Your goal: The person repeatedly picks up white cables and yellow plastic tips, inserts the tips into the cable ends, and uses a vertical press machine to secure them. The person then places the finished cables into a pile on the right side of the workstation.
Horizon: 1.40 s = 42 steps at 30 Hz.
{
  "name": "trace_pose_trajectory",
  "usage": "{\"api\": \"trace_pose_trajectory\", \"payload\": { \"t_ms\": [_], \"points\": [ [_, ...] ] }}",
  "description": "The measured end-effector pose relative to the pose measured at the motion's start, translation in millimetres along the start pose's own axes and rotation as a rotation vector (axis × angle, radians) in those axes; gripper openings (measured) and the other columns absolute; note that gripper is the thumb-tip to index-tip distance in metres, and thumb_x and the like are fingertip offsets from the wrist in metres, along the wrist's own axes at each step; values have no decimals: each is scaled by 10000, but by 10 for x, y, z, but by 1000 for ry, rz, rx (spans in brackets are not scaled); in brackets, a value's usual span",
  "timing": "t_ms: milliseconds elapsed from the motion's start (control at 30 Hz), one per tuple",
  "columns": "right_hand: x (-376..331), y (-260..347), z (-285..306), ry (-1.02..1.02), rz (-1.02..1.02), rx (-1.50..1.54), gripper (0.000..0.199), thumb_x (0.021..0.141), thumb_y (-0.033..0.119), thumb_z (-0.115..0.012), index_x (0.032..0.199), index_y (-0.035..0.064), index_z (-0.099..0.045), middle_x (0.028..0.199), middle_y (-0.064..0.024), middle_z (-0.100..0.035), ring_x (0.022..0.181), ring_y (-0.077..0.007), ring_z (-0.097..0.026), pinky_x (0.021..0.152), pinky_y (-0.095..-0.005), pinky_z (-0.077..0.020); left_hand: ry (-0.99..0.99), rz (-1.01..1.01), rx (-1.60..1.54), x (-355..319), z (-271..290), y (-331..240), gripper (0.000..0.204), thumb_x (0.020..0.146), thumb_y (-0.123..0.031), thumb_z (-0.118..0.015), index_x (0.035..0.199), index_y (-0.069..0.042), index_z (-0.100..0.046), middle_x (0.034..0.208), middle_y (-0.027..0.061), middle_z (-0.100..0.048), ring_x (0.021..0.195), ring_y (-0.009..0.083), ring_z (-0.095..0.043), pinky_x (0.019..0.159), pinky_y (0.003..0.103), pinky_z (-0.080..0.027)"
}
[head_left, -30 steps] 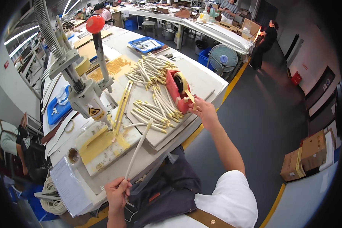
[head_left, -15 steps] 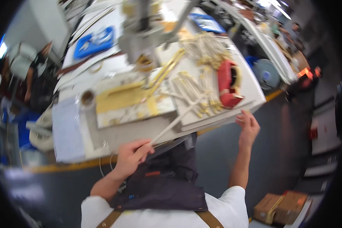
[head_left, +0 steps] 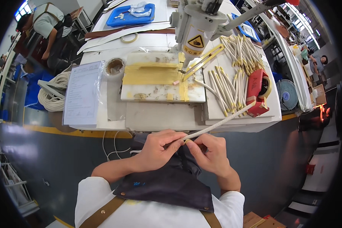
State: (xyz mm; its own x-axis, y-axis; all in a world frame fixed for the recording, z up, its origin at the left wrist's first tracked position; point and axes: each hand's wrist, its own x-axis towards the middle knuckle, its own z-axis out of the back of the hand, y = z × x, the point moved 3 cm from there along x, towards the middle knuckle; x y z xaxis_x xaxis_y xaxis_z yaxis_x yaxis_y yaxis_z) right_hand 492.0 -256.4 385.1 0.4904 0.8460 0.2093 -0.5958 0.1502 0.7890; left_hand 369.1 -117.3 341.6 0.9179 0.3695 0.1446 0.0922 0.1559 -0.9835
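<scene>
White-topped workbench (head_left: 155,121) spans the upper half of the frame, with grey floor (head_left: 76,152) below it. At lower centre, 2 bare hands meet over a dark apron (head_left: 167,188): the left hand (head_left: 157,150) pinches a pale cord (head_left: 220,122) between thumb and fingers, and the right hand (head_left: 212,154) closes thumb and forefinger on the cord's near end, where a bit of yellow tape (head_left: 187,141) shows at the thumb tip. Fingers cover most of that end, so how the tape sits cannot be told. The cord slants up to the right, its far tip overlapping a red tape dispenser (head_left: 253,91) in the picture; dark marks show on the dispenser's side. Left of and above it, yellow-ended cords (head_left: 241,53) lie in piles, too overlapped to count. Cut off by the top edge, a grey press (head_left: 205,19) carries a label (head_left: 196,41) with a warning triangle above dark characters. At left, a printed sheet (head_left: 83,91) has text too small to read. Blue marks (head_left: 139,184) on the apron are illegible.
</scene>
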Motion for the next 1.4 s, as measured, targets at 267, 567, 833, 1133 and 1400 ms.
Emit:
{"api": "trace_pose_trajectory", "payload": {
  "t_ms": [267,567,833,1133,1400],
  "points": [
    [-16,70,-19,-66,-33,-79,200,873,125,-781,751,25,-657,629,-68,-652,488,-167,-654,451,-288,-470,1,-99,102,-26,33,-43,181,961,-35,-661,1123,16,-723,930,96,-711,757,116,-653,661,251,-516],
    [-101,87,66,-42,237,-267,172,768,154,-838,884,86,-732,843,-50,-711,616,-225,-653,562,-312,-502,183,419,-338,-7,48,62,133,957,-149,-732,979,-18,-718,856,0,-669,665,43,-568,557,240,-468],
    [-81,-59,131,-36,199,-108,162,764,89,-837,908,73,-766,847,-67,-723,679,-217,-688,615,-310,-541,-14,-384,250,-18,-56,-189,137,900,-103,-771,959,-19,-681,764,80,-640,580,190,-594,524,291,-460],
    [-122,-401,-73,-124,95,387,132,791,-47,-777,918,-11,-779,816,-125,-714,703,-175,-695,607,-272,-547,57,-275,70,-43,-167,-113,132,971,-123,-690,985,8,-694,716,60,-656,541,136,-592,494,263,-467],
    [-181,-497,-215,-185,121,671,345,808,-77,-767,1145,-31,-709,830,-135,-727,725,-181,-703,648,-278,-564,452,462,-625,-69,-151,-25,289,1064,-235,-575,1023,22,-699,668,3,-581,462,35,-433,413,210,-338]
  ]
}}
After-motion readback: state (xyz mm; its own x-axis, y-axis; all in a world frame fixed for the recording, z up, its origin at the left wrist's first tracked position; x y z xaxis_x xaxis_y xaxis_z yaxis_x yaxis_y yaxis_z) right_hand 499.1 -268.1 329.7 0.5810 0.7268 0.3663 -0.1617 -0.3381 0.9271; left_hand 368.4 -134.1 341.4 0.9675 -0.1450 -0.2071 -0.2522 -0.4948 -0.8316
